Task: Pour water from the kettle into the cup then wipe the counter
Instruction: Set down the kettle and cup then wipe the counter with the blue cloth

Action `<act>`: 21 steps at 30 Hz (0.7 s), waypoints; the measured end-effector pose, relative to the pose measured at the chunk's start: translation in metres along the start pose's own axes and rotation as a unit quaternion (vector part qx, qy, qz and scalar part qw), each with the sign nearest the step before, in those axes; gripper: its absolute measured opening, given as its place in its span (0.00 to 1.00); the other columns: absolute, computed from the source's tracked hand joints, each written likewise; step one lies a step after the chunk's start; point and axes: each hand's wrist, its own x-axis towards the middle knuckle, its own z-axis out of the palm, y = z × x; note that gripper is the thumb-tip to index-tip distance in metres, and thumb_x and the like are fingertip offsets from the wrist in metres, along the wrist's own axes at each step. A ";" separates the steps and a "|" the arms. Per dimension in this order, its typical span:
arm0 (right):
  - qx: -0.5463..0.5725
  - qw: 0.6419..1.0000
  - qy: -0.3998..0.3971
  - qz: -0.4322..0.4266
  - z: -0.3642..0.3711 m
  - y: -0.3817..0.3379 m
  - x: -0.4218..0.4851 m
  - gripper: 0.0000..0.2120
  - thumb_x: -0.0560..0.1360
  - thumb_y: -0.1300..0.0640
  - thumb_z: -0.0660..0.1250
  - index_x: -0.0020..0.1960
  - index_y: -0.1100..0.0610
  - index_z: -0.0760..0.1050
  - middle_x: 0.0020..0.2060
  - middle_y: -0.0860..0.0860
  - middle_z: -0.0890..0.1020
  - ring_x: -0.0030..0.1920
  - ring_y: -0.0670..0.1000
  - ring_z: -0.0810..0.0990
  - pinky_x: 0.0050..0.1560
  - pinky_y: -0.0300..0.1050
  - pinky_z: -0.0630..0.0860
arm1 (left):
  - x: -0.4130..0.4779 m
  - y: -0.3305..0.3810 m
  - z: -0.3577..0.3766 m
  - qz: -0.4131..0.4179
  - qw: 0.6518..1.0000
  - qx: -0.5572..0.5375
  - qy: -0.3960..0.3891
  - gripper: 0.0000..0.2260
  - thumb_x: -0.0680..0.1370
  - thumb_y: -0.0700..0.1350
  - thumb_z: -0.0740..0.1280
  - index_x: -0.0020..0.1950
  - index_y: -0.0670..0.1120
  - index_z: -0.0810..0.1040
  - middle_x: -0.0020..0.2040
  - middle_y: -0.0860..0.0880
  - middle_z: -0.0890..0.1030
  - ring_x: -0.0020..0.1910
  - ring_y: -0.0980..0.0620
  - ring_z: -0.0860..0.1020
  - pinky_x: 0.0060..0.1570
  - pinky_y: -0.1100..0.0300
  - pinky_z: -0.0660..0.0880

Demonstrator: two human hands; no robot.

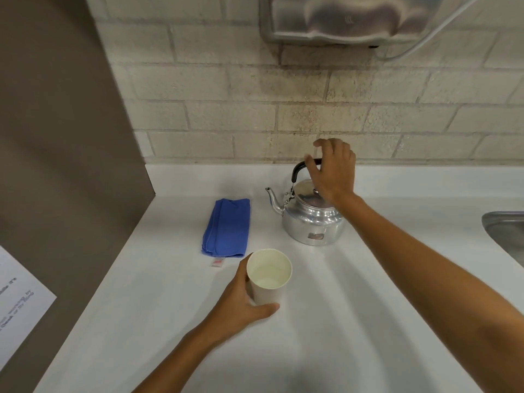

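From the head camera, looking down at a white worktop (pixel 326 321) against a pale brick wall (pixel 255 89).

The left hand (pixel 241 302) wraps the lower part of a white paper cup (pixel 269 275): fingers curl round the cup's far left side and the thumb lies across its near side at the base. The cup stands upright on the worktop, and its inside looks pale and glossy near the bottom — whether that is water I cannot tell.

The right hand (pixel 333 171) reaches forward, beyond the left hand and off to its right, and hovers at the black handle (pixel 300 167) of a shiny metal kettle (pixel 312 219). Its fingers are loosely spread and bent over the top of the handle, the thumb on the near side of it; the hand is not closed round the handle, and whether the thumb touches it I cannot tell. The kettle sits upright on the worktop with its lid on, its spout (pixel 271 198) pointing left, toward the cloth.

A folded blue cloth (pixel 228 226) lies flat just beyond the left hand, to the left of the kettle and apart from it — a small label (pixel 217 262) pokes out at its near edge, close to the left hand's fingers.

At the far right, well clear of the right forearm, shows the rim of a metal sink (pixel 507 231). On the wall above the right hand hangs a metal hand dryer (pixel 354 18). A grey panel (pixel 56 137) bounds the worktop on the left, with a printed sheet (pixel 19 296) stuck on it.
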 end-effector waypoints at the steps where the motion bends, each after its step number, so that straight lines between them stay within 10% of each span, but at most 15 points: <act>1: 0.014 0.999 0.039 -0.024 -0.003 -0.001 -0.017 0.15 0.76 0.52 0.61 0.60 0.58 0.71 0.57 0.58 0.75 0.60 0.58 0.70 0.62 0.50 0.62 | -0.005 -0.001 -0.009 0.007 1.000 0.020 -0.021 0.40 0.62 0.53 0.77 0.65 0.68 0.56 0.64 0.70 0.65 0.63 0.72 0.64 0.54 0.81 0.64; 4: 0.047 0.994 0.088 -0.040 -0.009 0.000 -0.081 0.13 0.71 0.55 0.61 0.53 0.60 0.69 0.49 0.59 0.76 0.51 0.57 0.70 0.53 0.47 0.62 | -0.020 -0.005 -0.051 0.026 0.990 0.131 -0.054 0.41 0.67 0.48 0.74 0.70 0.66 0.51 0.70 0.68 0.57 0.67 0.74 0.56 0.62 0.81 0.57; 7: 0.018 1.000 -0.022 0.001 -0.002 0.010 -0.141 0.11 0.70 0.56 0.62 0.50 0.61 0.70 0.45 0.58 0.75 0.47 0.58 0.71 0.48 0.47 0.65 | -0.012 -0.002 -0.088 0.047 0.972 0.228 -0.014 0.35 0.70 0.42 0.72 0.67 0.62 0.58 0.69 0.62 0.60 0.69 0.65 0.58 0.70 0.64 0.57; 14: -0.075 0.960 -0.258 0.073 0.023 0.017 -0.193 0.26 0.78 0.42 0.52 0.69 0.58 0.61 0.70 0.57 0.65 0.70 0.57 0.61 0.70 0.51 0.60 | 0.082 0.007 -0.097 0.046 0.951 0.281 0.118 0.23 0.76 0.43 0.65 0.70 0.44 0.65 0.72 0.41 0.64 0.70 0.44 0.62 0.70 0.52 0.60; 21: -0.091 0.953 -0.276 0.086 0.030 0.020 -0.202 0.31 0.77 0.38 0.43 0.74 0.54 0.50 0.76 0.55 0.52 0.75 0.55 0.49 0.76 0.52 0.49 | 0.129 -0.020 -0.067 -0.046 0.907 0.407 0.100 0.28 0.79 0.57 0.52 0.75 0.50 0.47 0.77 0.42 0.44 0.75 0.42 0.44 0.73 0.48 0.45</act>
